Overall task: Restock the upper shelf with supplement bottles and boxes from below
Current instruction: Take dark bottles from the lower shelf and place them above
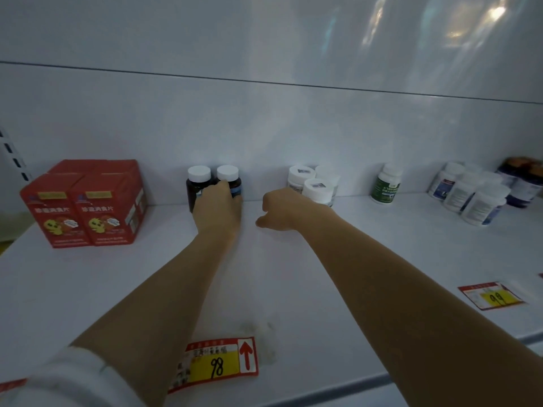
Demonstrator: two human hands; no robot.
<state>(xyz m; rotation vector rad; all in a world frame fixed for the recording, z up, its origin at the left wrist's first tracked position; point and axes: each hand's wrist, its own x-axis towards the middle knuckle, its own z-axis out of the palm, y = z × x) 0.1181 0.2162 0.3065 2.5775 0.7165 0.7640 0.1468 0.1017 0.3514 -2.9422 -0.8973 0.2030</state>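
Left hand (219, 205): our grip curls round the fronts of two dark bottles (194, 190), which stand upright with white caps at the back of the shelf (323, 274).
Right hand (283, 210): thumb out, fingers folded away from us; we cannot tell whether this grip pinches anything.
White bottles (318, 188): a cluster just behind our right hand.
Red boxes (82, 210): grouped at the left, apart from the dark bottles.
Green bottle (386, 186): alone, right of the white bottles.
Price tag (219, 364): marked 98, at the shelf's front edge.
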